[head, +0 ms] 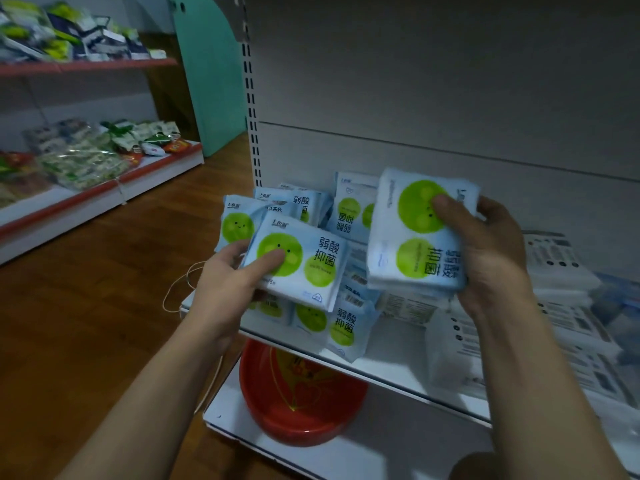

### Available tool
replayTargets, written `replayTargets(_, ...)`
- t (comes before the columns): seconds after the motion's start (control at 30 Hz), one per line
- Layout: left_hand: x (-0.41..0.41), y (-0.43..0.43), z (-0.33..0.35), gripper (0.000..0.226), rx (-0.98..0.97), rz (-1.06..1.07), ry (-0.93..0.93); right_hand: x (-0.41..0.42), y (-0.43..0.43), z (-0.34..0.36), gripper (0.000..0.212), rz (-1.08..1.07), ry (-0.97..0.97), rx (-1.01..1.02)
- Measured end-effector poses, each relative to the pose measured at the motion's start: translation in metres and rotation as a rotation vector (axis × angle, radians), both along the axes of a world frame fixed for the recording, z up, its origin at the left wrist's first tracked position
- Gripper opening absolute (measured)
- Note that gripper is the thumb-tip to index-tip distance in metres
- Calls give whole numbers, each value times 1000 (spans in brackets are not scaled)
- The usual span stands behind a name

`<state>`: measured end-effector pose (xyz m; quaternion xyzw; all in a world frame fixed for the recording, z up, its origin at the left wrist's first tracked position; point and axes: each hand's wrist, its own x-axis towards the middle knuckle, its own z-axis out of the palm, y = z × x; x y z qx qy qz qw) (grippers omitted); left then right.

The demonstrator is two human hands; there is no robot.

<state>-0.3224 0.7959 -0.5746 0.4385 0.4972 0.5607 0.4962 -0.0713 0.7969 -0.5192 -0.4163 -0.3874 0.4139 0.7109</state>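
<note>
Pale-blue plastic film covers each soft packet. It is printed with two bright green discs, one bearing a small smiling face, and dark Chinese characters beside them.

The left hand (228, 282) grips a single packet (311, 271). The thumb lies across the face disc on top and the fingers curl beneath the left edge. The packet sits nearly flat, print upward, above the front left part of the white metal shelf (391, 372).

The right hand (491, 251) grips a stack of packets (408, 244) of the same design. The thumb presses on the upper green disc and the fingers wrap round the far right edge. The stack is turned so its characters read sideways. It is held just beside the single packet, with a narrow gap between them.

Below and behind both hands, loose packets (341, 327) lie in a disordered heap on the shelf, some overlapping, some inverted. White packs (561, 265) with grey printed text are stacked at the right end of the shelf. A red basin (301, 400) stands on the board beneath.
</note>
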Motion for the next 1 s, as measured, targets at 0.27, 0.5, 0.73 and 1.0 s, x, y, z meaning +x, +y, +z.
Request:
replayTargets(0.27, 14, -1, 3, 48, -26, -188, 15, -37, 7, -8, 31, 333, -783, 9)
replayTargets(0.5, 13, 0, 8, 77, 30, -339, 19, -51, 11, -12, 25, 236, -835, 53)
replayTargets(0.73, 4, 7, 11, 87, 117, -119, 217, -68, 22, -19, 17, 134, -680, 130)
replayTargets(1.0, -21, 11, 18, 71, 138, 100, -63, -3, 65, -74, 23, -150, -1029, -206)
